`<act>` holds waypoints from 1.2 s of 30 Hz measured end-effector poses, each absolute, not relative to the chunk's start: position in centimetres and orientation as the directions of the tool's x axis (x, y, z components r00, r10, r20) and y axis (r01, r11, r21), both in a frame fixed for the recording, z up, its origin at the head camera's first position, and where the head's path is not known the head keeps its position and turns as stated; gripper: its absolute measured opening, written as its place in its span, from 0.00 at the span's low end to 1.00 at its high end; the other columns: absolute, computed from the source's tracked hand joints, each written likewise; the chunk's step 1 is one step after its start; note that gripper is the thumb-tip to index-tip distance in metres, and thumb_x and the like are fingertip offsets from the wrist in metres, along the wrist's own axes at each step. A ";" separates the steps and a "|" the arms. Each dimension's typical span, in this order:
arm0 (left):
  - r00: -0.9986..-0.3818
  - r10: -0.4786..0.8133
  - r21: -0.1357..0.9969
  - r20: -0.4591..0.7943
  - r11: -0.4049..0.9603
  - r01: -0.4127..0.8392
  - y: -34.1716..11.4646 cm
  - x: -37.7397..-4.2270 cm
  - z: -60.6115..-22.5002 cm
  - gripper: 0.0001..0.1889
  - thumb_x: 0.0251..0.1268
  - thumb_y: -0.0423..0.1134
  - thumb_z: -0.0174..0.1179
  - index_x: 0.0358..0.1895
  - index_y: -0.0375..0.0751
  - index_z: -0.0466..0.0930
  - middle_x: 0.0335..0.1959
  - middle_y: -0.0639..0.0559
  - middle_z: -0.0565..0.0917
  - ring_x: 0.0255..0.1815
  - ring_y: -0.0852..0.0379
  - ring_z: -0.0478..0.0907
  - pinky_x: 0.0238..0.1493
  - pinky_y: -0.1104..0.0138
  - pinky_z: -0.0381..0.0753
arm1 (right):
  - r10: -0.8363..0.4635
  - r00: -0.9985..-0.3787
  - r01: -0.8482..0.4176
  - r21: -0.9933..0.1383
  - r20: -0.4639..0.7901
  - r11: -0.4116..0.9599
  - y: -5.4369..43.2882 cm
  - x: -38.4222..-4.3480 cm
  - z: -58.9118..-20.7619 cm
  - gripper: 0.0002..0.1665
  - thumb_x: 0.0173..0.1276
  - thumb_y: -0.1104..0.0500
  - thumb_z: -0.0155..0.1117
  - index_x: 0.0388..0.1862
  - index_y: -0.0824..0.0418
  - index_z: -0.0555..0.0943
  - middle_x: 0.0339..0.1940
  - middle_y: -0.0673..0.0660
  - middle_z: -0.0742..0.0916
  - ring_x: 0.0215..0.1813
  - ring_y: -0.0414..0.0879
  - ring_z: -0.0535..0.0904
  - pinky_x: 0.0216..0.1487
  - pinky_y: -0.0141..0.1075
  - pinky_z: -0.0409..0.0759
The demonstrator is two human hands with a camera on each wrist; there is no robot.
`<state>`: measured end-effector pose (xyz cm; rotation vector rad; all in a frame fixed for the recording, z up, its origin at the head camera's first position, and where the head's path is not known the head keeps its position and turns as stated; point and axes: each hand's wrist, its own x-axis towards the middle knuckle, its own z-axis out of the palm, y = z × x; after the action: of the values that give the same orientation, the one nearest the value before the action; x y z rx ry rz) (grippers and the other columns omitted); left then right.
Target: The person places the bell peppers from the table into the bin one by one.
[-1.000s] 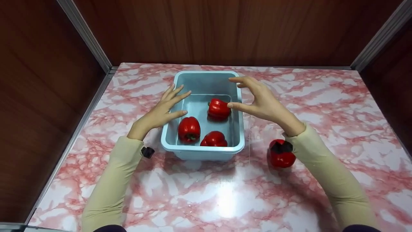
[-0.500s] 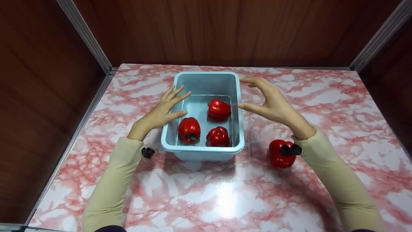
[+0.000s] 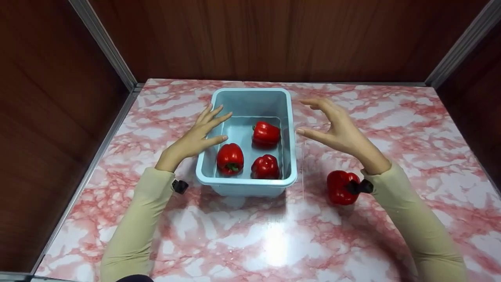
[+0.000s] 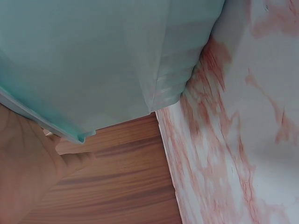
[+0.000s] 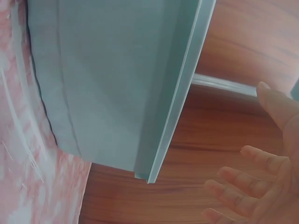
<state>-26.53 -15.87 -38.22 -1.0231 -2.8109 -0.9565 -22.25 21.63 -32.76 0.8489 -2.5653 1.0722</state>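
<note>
The right hand (image 3: 344, 133) has drawn back from over the pale blue bin (image 3: 291, 129): a second ago its thumb and fingers hung over the far pepper (image 3: 266, 133) inside, half a second ago they were crossing the right rim, and now the hand hovers just outside that rim, above the pink-marbled desk (image 3: 411, 129). Its grip is released, fingers spread and lightly bent, holding nothing; the right wrist view shows the same bare fingers (image 5: 243, 189) beside the bin's outer wall. The far pepper lies where the hand left it, near the right wall. The near right pepper (image 3: 265, 166) has shifted since the first picture and now sits a little away from the front wall, beside the near left pepper (image 3: 230, 157). The left hand (image 3: 195, 137) has not moved; it rests against the bin's left rim with straight, relaxed fingers, steadying rather than grasping. One more pepper on the desk (image 3: 341, 187) stands outside the bin to its right, just under the right wrist, untouched. By the look of it, three peppers are stowed, the right hand is free, and that last pepper is the nearest thing to it.
</note>
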 end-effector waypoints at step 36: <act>-0.784 0.585 0.551 0.207 0.593 0.588 -15.9 -26.4 -38.3 0.33 0.62 0.59 0.53 0.71 0.63 0.55 0.75 0.57 0.45 0.75 0.48 0.29 0.66 0.39 0.39 | -0.411 -0.816 -0.579 -0.569 0.407 0.585 23.5 -21.2 -34.4 0.39 0.53 0.47 0.72 0.64 0.43 0.69 0.62 0.50 0.75 0.61 0.51 0.70 0.58 0.55 0.68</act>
<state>-26.43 -15.89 -38.32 -1.0314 -2.7999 -0.9704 -21.16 23.53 -34.39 0.8212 -2.5842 1.0519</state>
